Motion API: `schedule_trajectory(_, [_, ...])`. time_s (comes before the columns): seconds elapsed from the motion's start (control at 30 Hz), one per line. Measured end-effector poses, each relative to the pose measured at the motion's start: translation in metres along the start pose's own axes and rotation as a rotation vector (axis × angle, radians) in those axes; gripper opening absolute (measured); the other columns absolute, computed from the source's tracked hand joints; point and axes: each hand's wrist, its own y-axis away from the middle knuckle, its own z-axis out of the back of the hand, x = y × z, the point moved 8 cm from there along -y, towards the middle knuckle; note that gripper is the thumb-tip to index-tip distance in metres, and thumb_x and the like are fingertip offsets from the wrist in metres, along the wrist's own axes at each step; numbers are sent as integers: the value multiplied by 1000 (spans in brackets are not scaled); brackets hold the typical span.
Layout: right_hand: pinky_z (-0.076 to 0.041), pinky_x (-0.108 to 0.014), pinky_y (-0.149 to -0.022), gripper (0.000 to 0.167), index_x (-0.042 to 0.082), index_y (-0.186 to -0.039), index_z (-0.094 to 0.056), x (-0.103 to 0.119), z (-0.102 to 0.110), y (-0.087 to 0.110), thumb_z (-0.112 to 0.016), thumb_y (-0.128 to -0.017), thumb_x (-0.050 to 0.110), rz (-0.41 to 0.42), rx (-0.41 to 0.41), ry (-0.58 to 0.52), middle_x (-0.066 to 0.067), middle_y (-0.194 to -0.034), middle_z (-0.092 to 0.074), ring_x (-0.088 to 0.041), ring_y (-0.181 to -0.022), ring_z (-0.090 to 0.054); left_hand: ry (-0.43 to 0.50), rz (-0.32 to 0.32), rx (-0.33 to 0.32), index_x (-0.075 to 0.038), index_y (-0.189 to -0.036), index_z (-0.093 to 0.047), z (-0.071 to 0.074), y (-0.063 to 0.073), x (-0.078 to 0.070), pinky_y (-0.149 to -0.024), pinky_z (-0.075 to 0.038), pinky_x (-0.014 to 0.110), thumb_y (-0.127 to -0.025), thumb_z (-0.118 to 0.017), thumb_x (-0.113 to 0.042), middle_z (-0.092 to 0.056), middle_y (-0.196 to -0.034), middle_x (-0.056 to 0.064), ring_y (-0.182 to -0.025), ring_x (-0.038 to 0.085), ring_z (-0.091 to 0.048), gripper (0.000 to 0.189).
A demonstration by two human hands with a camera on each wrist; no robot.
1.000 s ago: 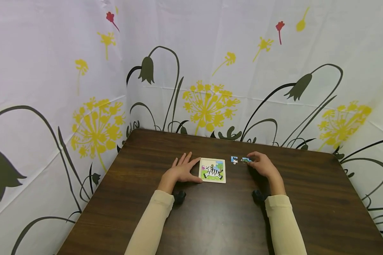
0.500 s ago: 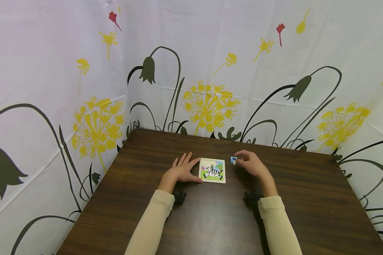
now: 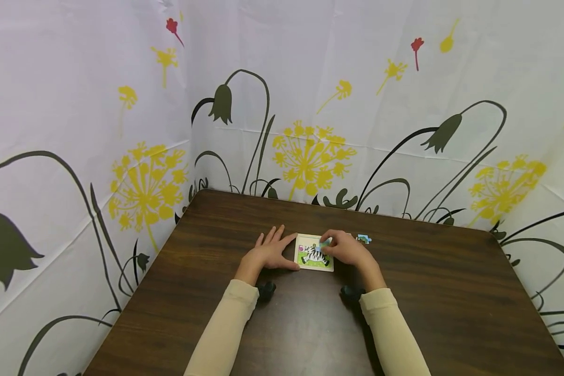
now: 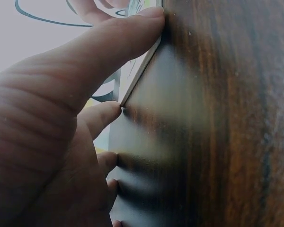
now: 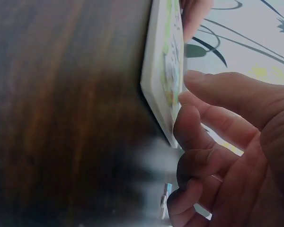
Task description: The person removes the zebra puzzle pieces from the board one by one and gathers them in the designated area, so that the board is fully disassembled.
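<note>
On the dark table (image 3: pixel 305 329), the puzzle (image 3: pixel 313 256) lies between my left hand (image 3: pixel 267 256), straight fingers touching its left edge, and my right hand (image 3: pixel 349 248), bent fingertips over its right half; whether these pinch anything, I can't tell.

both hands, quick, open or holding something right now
Left hand: open, touching the square pale-wood zebra puzzle frame.
Right hand: pinching what looks like a small light-blue puzzle piece over that frame.

1. Zebra puzzle (image 3: pixel 314 256): printed picture, no text, numbers or brand readable.
2. Loose piece (image 3: pixel 364 239) right of it: no legible marks.
3. Far backdrop (image 3: pixel 282 47): flower print, no lettering or signs readable.
</note>
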Motion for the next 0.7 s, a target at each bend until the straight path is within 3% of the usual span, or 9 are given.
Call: schedule_trajectory(0.7, [-47,-29,-69,16,1,-110,-67,2,-9,-11,-73,-101,12,-31,36,-44,-9,-91,-65,-17,-77,-56,-7,18,7,-34,-174,-21,2,7,-6,-134,6,65,-91,-80,-61,5,-183,10,-170,35,9,106])
